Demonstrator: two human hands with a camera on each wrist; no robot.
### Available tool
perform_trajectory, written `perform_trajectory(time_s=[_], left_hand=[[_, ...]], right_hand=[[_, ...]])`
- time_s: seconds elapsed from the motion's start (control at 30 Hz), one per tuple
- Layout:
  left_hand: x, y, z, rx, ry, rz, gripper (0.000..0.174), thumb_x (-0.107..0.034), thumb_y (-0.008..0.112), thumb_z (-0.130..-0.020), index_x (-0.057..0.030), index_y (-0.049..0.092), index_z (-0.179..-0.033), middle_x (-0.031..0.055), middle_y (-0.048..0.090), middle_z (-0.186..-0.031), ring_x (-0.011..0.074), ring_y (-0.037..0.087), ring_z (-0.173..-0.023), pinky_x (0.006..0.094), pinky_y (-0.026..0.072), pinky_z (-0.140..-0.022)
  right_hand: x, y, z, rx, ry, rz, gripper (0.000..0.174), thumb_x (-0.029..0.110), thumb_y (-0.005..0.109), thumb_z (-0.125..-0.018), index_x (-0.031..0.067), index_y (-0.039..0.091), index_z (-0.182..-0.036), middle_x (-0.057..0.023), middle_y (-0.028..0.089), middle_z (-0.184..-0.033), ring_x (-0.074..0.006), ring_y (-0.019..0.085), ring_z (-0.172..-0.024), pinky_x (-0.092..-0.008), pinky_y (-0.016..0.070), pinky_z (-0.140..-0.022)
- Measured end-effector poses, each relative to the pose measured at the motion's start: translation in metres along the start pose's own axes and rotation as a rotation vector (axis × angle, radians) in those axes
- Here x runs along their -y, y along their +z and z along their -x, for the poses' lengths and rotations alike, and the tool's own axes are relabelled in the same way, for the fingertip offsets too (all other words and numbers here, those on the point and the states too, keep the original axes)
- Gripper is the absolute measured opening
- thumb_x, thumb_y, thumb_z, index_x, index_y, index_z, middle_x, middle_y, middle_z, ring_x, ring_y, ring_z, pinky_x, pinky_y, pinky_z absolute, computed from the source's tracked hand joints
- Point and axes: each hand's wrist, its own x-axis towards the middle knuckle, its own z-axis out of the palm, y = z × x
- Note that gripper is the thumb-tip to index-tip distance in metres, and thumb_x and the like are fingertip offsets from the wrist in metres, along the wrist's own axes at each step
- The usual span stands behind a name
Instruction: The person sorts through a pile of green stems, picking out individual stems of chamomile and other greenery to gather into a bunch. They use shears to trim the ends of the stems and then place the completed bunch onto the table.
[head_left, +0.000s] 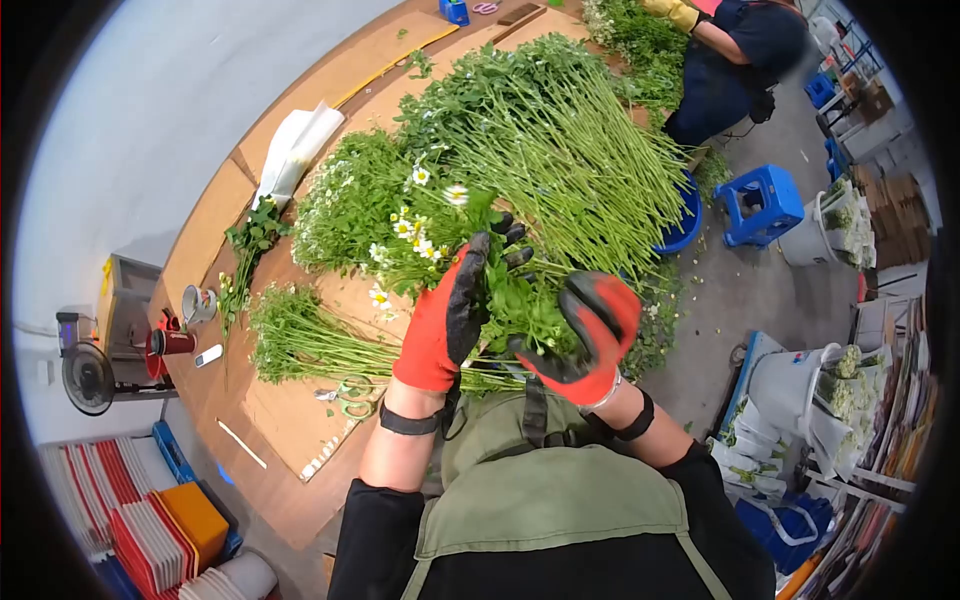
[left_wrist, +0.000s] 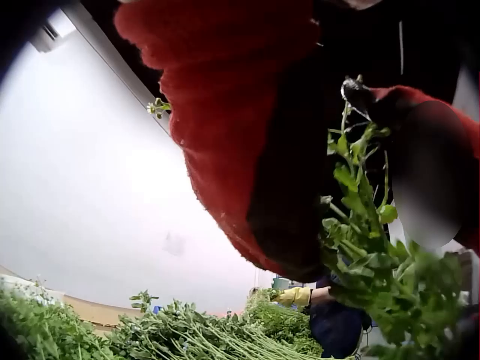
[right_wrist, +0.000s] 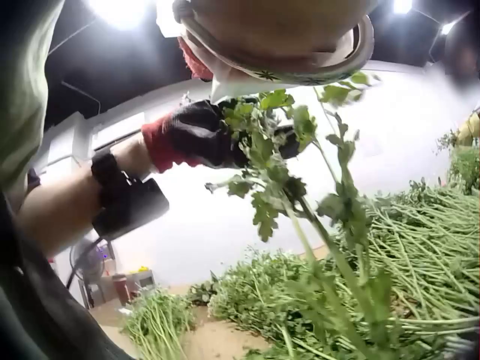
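Observation:
My left hand, in a red glove with black palm coating, grips a bunch of leafy daisy stems. White, yellow-centred daisy heads stick out beyond its far side. In the right wrist view, the black fingers of the left hand wrap the leafy upper stems, and bare lower stalks slant down. My right hand, gloved alike, curls its fingers and thumb about the leafy part nearer my body. Leaves hang beside the right glove in the left wrist view.
A large heap of cut green stems covers the table's far side. A smaller bunch, green-handled scissors and a white wrap lie leftward. Beyond the heap works another person. A blue stool stands on the floor.

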Motion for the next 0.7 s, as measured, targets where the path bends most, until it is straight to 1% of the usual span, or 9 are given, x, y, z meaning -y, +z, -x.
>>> perform_trajectory(time_s=[0.17,0.23,0.3,0.33,0.37,0.47,0.57,0.63,0.7], left_hand=[[-0.034,0.026,0.005,-0.096,-0.07,0.378,0.054,-0.041,0.033,-0.101,-0.0014,0.036,-0.138,0.0153,0.045,-0.137,0.0281,0.048,-0.122,0.0416,0.0388,-0.102],[-0.032,0.026,0.004,-0.117,-0.098,0.449,0.055,-0.043,0.033,-0.1,-0.0019,0.039,-0.136,0.0152,0.046,-0.136,0.0274,0.049,-0.12,0.0403,0.0397,-0.101],[-0.036,0.032,0.006,-0.11,-0.094,0.376,0.057,-0.047,0.032,-0.1,-0.0026,0.041,-0.135,0.0143,0.049,-0.133,0.0252,0.05,-0.118,0.0383,0.0402,-0.1],[-0.046,0.037,0.012,-0.114,-0.142,0.404,0.048,-0.03,0.049,-0.097,-0.0014,0.04,-0.135,0.0135,0.051,-0.13,0.0236,0.05,-0.117,0.036,0.0415,-0.099],[-0.04,0.035,0.018,-0.109,-0.147,0.404,0.048,-0.03,0.049,-0.097,-0.0014,0.04,-0.135,0.0135,0.051,-0.13,0.0236,0.05,-0.117,0.036,0.0415,-0.099],[-0.036,0.031,0.029,-0.02,0.335,-0.714,0.067,0.016,0.055,-0.072,0.001,0.04,-0.135,0.0141,0.054,-0.127,0.0238,0.056,-0.11,0.0312,0.0474,-0.091],[-0.033,0.027,0.029,-0.023,0.333,-0.608,0.059,0.014,0.052,-0.077,0.0015,0.041,-0.134,0.0145,0.054,-0.127,0.0243,0.058,-0.108,0.0316,0.0488,-0.088],[-0.039,0.027,0.024,0.009,0.157,-0.555,0.043,-0.003,0.051,-0.091,0.0021,0.043,-0.132,0.0148,0.053,-0.129,0.0254,0.055,-0.114,0.0335,0.0473,-0.092],[-0.033,0.03,0.017,-0.07,0.055,0.03,0.043,-0.028,0.039,-0.1,0.0023,0.045,-0.13,0.015,0.052,-0.129,0.0263,0.051,-0.12,0.0364,0.0444,-0.097]], right_hand=[[0.019,-0.016,-0.008,-0.247,-0.376,0.168,0.047,0.029,0.078,-0.067,0.0238,0.061,-0.11,-0.0105,0.05,-0.123,-0.0298,0.053,-0.102,-0.0422,0.0426,-0.088],[0.033,-0.019,-0.007,0.159,-0.363,0.36,0.038,0.022,0.073,-0.07,0.0261,0.062,-0.106,-0.0087,0.05,-0.126,-0.0296,0.053,-0.104,-0.0445,0.0413,-0.09],[0.029,0.004,-0.017,0.185,-0.217,0.357,0.033,0.021,0.072,-0.07,0.0227,0.065,-0.102,-0.0058,0.051,-0.126,-0.031,0.05,-0.11,-0.0482,0.0371,-0.094],[0.025,0.01,-0.024,0.264,-0.049,0.251,0.034,0.02,0.073,-0.067,0.0208,0.065,-0.101,-0.0051,0.052,-0.124,-0.0323,0.047,-0.113,-0.0495,0.0344,-0.096],[0.021,0.012,-0.028,0.343,0.122,0.142,0.035,0.02,0.073,-0.065,0.0189,0.066,-0.099,-0.0043,0.054,-0.122,-0.0337,0.045,-0.117,-0.0508,0.0318,-0.098],[0.004,0.022,-0.016,0.325,0.081,0.032,0.037,0.018,0.074,-0.062,0.0162,0.065,-0.099,-0.0048,0.055,-0.122,-0.0355,0.04,-0.121,-0.0534,0.029,-0.099],[0.002,0.021,-0.013,0.32,0.019,0.014,0.037,0.015,0.075,-0.061,0.0167,0.065,-0.097,-0.0057,0.055,-0.122,-0.0354,0.041,-0.12,-0.0545,0.0295,-0.098],[0.003,0.013,-0.01,0.306,-0.007,0.025,0.036,0.015,0.075,-0.061,0.016,0.065,-0.096,-0.0056,0.055,-0.121,-0.0351,0.043,-0.118,-0.054,0.0306,-0.098],[0.002,0.005,-0.003,0.293,-0.037,0.035,0.035,0.015,0.075,-0.061,0.0153,0.065,-0.095,-0.0056,0.056,-0.12,-0.0349,0.045,-0.117,-0.0536,0.0316,-0.097]])
